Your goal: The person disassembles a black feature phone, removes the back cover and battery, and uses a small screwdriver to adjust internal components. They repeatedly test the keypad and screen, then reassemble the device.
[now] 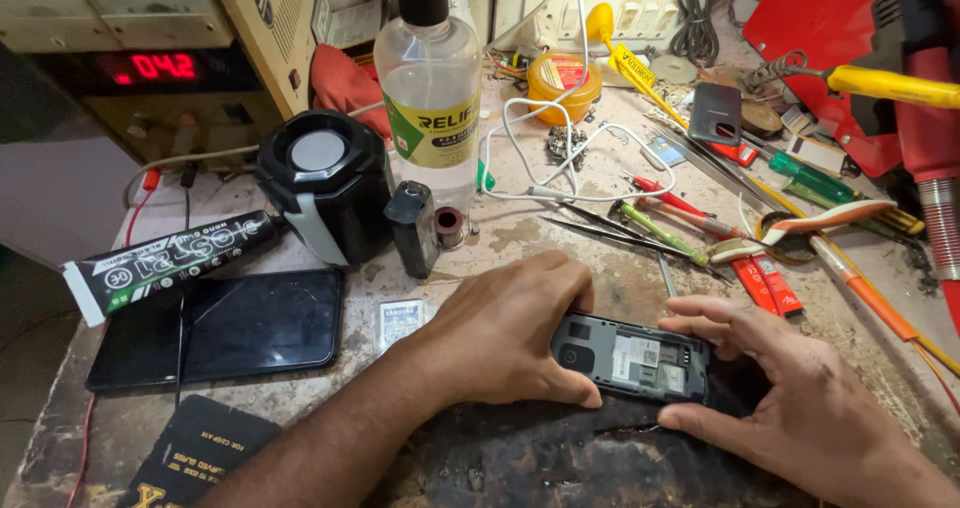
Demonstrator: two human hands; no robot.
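Left hand (510,333) curled over the left end of a small open-backed phone (632,358), fingertips gripping its edge. Right hand (790,398) pinches the phone's right end, thumb near side, fingers on the far side. Phone lies flat on the worn bench (560,238), near centre, back facing up. Left of it: a small battery (400,320), then a dark smartphone (225,328). Farther back: a black glue tube (170,263), black speaker (325,183), clear liquid bottle (430,83). Right and far: screwdrivers (665,230) and white cable (570,158).
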